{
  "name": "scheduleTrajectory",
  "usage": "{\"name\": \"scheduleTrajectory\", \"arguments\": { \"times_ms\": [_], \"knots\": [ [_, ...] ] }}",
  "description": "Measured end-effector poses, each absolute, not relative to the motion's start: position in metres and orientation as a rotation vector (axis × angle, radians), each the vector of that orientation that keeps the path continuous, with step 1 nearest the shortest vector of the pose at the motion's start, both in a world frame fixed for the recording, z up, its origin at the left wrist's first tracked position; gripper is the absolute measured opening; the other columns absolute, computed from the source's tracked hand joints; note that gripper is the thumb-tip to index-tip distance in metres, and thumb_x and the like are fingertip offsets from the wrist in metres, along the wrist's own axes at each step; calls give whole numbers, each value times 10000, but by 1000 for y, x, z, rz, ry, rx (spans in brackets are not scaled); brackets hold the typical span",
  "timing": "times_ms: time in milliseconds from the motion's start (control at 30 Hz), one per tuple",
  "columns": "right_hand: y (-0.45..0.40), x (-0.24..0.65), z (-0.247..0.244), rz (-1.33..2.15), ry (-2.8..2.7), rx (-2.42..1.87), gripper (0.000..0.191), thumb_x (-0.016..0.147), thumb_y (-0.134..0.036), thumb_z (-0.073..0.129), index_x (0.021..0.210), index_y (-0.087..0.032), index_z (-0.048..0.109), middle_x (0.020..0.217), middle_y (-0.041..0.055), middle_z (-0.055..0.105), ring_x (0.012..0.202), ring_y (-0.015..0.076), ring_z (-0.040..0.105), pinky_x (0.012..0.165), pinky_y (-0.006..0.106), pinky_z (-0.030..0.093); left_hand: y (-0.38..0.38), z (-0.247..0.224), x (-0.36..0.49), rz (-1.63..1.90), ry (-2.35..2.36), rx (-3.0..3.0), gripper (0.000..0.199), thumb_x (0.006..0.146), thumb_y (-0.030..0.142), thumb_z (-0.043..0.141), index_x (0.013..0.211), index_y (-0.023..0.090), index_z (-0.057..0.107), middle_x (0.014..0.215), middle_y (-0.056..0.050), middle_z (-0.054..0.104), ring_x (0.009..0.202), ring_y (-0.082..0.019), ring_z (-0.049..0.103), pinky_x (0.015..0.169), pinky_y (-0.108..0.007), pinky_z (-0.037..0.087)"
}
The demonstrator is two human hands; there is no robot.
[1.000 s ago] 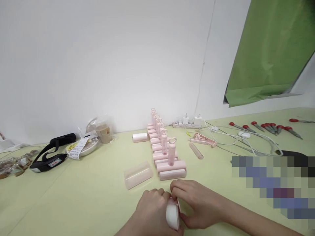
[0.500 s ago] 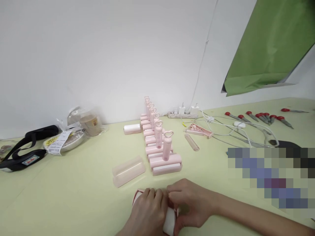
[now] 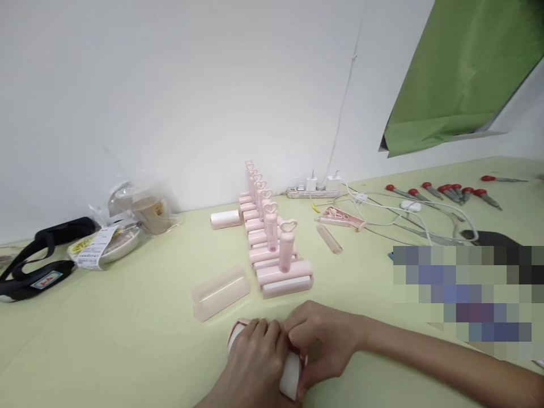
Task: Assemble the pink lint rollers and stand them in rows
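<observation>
At the bottom middle, a lint roller (image 3: 290, 375) with a white sticky roll and pink frame lies slanted under both hands. My left hand (image 3: 258, 354) is closed over the middle of the white roll. My right hand (image 3: 318, 339) pinches at its right side, where a bit of pink rim shows; the thumb is low near the roll's end. What its fingertips grip is mostly hidden. Just beyond, a clear pinkish cover (image 3: 221, 294) lies on the table. To its right stands the nearest finished-looking pink lint roller (image 3: 285, 275), handle up with a heart-shaped loop.
Several more pink lint rollers (image 3: 260, 232) stand in a row towards the wall, beside a loose white roll (image 3: 225, 219). Pink handle parts (image 3: 340, 217), a clear tube (image 3: 329, 239), cables, a power strip (image 3: 313, 192) and red-tipped tools (image 3: 450, 191) are right. Wrapped food (image 3: 106, 243) and black straps (image 3: 46, 266) lie left.
The view has shifted slightly, so the table's things appear a little higher and further left. Both hands stay on the lint roller, with only a small movement of the right hand.
</observation>
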State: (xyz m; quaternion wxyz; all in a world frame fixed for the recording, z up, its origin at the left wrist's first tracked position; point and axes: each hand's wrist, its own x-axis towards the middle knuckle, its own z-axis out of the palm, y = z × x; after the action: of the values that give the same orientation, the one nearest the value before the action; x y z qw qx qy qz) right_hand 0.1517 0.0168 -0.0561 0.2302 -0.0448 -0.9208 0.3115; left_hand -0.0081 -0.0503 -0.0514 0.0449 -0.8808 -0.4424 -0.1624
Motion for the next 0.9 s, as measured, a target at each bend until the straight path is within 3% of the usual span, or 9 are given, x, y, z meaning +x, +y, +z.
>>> {"name": "scheduleTrajectory", "arguments": {
  "times_ms": [267, 433, 567, 733, 800, 900],
  "knots": [
    [15, 149, -56, 863, -2571, -88, 531, 691, -651, 428, 480, -203, 237, 473, -49, 396, 489, 79, 396, 452, 197, 311, -49, -54, -10, -526, -1297, -2733, 359, 515, 449, 582, 776, 202, 583, 716, -15, 599, 635, -180, 532, 552, -287, 374],
    [11, 151, -48, 860, -2561, -128, 469, 723, -579, 462, 485, -199, 324, 510, -35, 469, 528, 84, 462, 490, 194, 352, -48, -51, -11, -510, -1430, -2813, 336, 497, 434, 595, 759, 226, 575, 738, 4, 621, 628, -187, 551, 563, -297, 394],
    [10, 162, -31, 823, -2504, -318, 309, 683, -494, 578, 677, -196, 496, 601, -29, 515, 504, 82, 486, 451, 192, 346, -46, -42, -15, -549, -1607, -2830, 366, 497, 404, 605, 824, 243, 571, 745, 12, 627, 670, -196, 575, 570, -284, 406],
    [6, 175, -11, 1155, -1986, -549, 250, 763, -343, 541, 925, -224, 392, 807, -7, 502, 484, 54, 502, 512, 210, 432, -42, -28, -22, -892, -1698, -2809, 434, 501, 336, 595, 924, 245, 563, 766, 4, 633, 646, -186, 577, 565, -281, 425],
    [4, 174, -8, 1158, -1947, -656, 250, 788, -279, 517, 984, -238, 365, 894, 14, 489, 608, 80, 546, 651, 258, 464, -39, -20, -25, -1088, -1848, -2804, 324, 518, 314, 586, 825, 210, 579, 713, -1, 621, 608, -168, 561, 546, -268, 427],
    [-1, 163, -9, 1182, -2067, -737, 491, 747, -284, 576, 1151, -252, 298, 1077, 66, 468, 972, 173, 503, 873, 357, 399, -35, -6, -26, -1512, -2101, -2826, 309, 596, 442, 555, 729, 164, 541, 651, -22, 589, 578, -155, 532, 511, -256, 425]
  ]
}}
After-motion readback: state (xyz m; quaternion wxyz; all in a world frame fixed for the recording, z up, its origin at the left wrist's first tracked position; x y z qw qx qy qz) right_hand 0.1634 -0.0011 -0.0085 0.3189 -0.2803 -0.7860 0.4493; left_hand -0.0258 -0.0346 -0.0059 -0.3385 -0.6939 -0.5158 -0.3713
